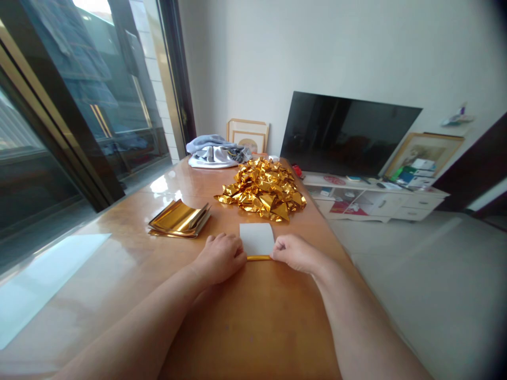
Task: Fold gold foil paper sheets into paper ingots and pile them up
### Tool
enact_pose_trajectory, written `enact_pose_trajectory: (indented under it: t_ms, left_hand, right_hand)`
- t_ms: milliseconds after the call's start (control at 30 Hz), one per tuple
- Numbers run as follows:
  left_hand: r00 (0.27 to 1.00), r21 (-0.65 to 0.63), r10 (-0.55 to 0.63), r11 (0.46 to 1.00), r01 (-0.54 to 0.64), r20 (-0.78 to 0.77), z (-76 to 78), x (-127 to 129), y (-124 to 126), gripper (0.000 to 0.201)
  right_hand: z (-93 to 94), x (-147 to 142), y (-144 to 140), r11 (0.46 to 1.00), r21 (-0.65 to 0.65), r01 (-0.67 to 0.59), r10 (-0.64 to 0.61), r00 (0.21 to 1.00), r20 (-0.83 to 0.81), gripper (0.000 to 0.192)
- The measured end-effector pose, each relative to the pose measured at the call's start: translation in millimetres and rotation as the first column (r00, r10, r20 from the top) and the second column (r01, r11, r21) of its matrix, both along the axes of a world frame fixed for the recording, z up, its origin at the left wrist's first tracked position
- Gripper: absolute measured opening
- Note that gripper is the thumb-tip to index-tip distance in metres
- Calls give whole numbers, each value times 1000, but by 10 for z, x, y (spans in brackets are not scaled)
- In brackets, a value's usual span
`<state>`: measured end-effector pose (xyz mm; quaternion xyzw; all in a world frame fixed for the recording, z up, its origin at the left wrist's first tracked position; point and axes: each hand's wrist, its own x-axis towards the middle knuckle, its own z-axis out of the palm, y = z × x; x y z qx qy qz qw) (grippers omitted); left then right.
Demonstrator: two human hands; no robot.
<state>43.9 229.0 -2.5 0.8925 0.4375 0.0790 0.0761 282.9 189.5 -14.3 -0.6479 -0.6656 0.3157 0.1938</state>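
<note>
A glass sliding door (79, 105) with a dark frame fills the far left, beside the glossy orange-brown wooden tabletop (119, 274). On the tabletop lies one small stack of flat gold foil sheets (179, 218), their edges curling upward and shining like mirror. The left hand (220, 257) lies knuckles up, forearm stretched across the wood, its fingers curled shut and pinching the left end of a folded edge. Between the two hands sits one sheet of paper (257, 237), white side up, rectangular and matte, with its near edge rolled into a thin gold strip (259, 258) that runs from one hand to the other. The right hand (295, 252) mirrors the left, fingers closed on the strip's right end, forearm angled in from the lower right. Beyond the sheet, one heap of crumpled gold foil pieces (262, 190) rises, angular and bright; the pieces are too many to count. Behind it rests one bundle of grey and white cloth (216, 152). Further right, one dark flat television (344, 134) stands on a low white cabinet (380, 200), with two framed pictures leaning against the wall.
</note>
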Motion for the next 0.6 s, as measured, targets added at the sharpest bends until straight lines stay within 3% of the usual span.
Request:
enact_pose_trajectory:
  t_ms: [600]
  left_hand:
    - [998,97,-31,995,35,-46,32,42,-68,19]
  right_hand:
    - [0,-10,-1,999,4,37,-37,999,-3,12]
